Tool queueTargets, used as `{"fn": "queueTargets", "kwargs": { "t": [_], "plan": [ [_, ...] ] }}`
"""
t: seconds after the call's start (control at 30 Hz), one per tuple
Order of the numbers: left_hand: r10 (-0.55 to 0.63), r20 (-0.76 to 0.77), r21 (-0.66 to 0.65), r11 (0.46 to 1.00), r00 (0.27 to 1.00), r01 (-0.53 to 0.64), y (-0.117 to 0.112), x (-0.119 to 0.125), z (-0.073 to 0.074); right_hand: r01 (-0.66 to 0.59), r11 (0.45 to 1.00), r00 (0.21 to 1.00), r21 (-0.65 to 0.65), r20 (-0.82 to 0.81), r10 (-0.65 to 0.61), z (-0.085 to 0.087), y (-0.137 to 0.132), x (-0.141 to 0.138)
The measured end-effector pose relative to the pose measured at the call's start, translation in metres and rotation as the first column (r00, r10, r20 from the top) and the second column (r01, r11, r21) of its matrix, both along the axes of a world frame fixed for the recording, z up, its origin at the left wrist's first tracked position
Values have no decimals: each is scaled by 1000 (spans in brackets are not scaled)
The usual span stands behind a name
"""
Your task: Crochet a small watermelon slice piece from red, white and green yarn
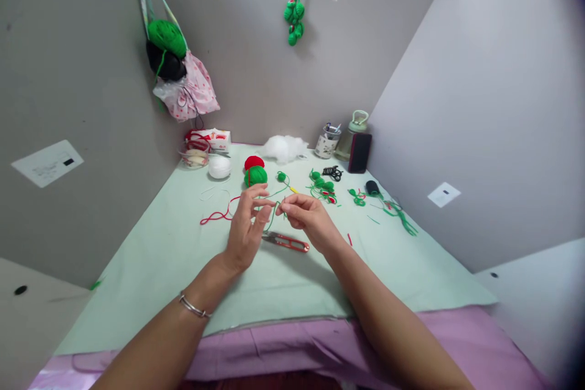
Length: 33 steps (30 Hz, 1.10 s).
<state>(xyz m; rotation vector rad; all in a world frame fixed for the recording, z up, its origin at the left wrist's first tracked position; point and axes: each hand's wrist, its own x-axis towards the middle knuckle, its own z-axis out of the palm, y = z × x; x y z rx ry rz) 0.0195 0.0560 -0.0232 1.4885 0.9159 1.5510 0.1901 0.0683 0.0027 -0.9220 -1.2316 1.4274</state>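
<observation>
My left hand is raised over the pale green table cover, fingers pinched on a thin green yarn strand. My right hand faces it a few centimetres away, fingers also pinched on the same green strand, which trails back toward a small green knot. Red-handled thread snips lie on the cover just under both hands. A red yarn strand curls on the cover to the left of my left hand. A green yarn ball and a red one sit just behind.
Behind are a white ball, white stuffing, a jar, a bottle, small green crocheted pieces and green yarn scraps. A bag with green yarn and a green ornament hang on the walls.
</observation>
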Motion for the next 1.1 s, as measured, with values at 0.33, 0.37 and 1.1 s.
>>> {"fn": "queueTargets", "kwargs": {
  "t": [0.33,0.37,1.1],
  "plan": [
    [-128,-150,6,991,980,131,13,-7,-4,-25,1000,999,14,47,25,2,-1,-1],
    [-127,-142,-8,992,982,127,13,-6,-4,-20,1000,998,18,51,19,1,-1,-1],
    [98,-187,61,994,977,-88,15,2,-19,93,983,974,158,190,-123,-7,2,-2]
  ]
}}
